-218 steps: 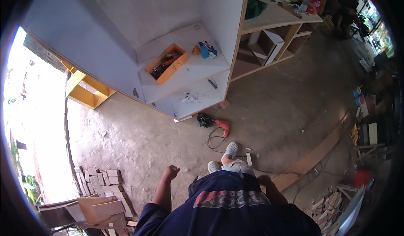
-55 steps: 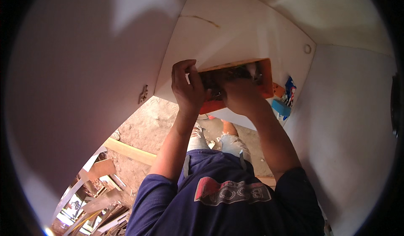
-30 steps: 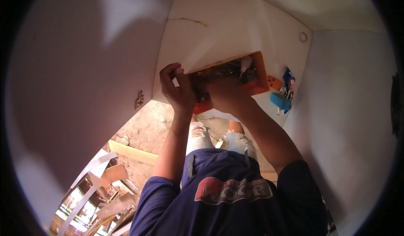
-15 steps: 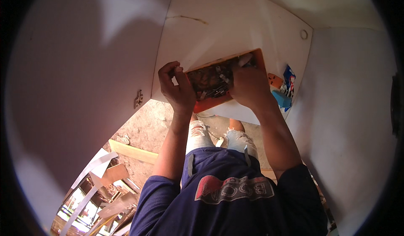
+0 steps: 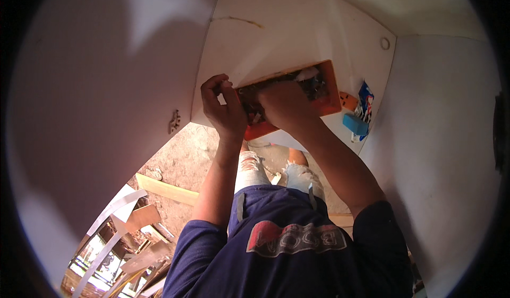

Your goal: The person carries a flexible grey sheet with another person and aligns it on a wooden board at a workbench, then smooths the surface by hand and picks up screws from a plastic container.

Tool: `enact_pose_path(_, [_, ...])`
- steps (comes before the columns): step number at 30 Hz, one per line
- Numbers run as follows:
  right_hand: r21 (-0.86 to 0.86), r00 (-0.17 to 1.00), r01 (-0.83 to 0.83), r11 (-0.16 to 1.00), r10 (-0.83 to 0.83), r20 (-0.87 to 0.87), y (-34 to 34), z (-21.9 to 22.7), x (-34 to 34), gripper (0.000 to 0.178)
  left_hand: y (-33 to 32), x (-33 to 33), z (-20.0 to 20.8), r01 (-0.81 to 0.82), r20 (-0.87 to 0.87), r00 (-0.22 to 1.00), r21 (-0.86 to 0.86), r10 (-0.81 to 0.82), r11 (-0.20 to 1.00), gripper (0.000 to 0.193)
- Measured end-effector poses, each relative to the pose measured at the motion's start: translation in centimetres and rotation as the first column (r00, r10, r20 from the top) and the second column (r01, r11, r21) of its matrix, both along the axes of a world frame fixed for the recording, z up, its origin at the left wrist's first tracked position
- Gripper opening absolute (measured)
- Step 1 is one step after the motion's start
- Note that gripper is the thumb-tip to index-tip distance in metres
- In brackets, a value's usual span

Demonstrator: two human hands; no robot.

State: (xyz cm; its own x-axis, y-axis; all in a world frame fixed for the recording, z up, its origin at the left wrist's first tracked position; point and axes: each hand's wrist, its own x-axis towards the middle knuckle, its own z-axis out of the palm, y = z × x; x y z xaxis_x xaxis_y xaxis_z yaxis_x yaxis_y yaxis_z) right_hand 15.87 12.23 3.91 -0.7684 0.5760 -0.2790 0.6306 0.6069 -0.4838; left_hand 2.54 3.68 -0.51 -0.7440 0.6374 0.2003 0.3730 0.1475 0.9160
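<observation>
right hand (image 5: 284, 104) moved from the orange tray's (image 5: 326, 93) right part to its middle, now down among the contents. left hand (image 5: 226, 107) shifted slightly along the tray's left end. tray slightly lower on the shelf (image 5: 297, 37).

Left hand (image 5: 226, 109) gripping the near end of an orange tray (image 5: 326, 93) on a white shelf (image 5: 276, 37), right hand (image 5: 284, 104) reaching among the small parts inside, blue packet (image 5: 364, 99) and blue block (image 5: 355, 124) just beside the tray

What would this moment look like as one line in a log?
left hand: grips end of orange tray | right hand: reaching among small parts inside tray | tray: on white shelf | beside: blue block
</observation>
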Motion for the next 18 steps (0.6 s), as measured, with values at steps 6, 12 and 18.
enact_pose_path(6, [0.115,0.995,-0.064,0.991,0.072,-0.074,-0.1,-3.2,-0.8,0.014,-0.1,-0.1,0.1,0.019,0.003,1.0,-0.048,-0.019,0.999,0.015])
enact_pose_path(12, [0.053,0.998,-0.053,0.997,0.055,-0.032,0.2,-1.1,0.5,0.013,-0.1,-0.2,0.4,-0.006,-0.025,1.0,-0.083,0.004,0.997,0.014])
enact_pose_path(18, [-0.53,0.617,0.362,0.767,-0.623,-0.481,1.2,4.9,4.8,0.007,-1.2,0.3,4.1,0.019,-0.269,0.963,0.014,-0.015,1.0,0.014])
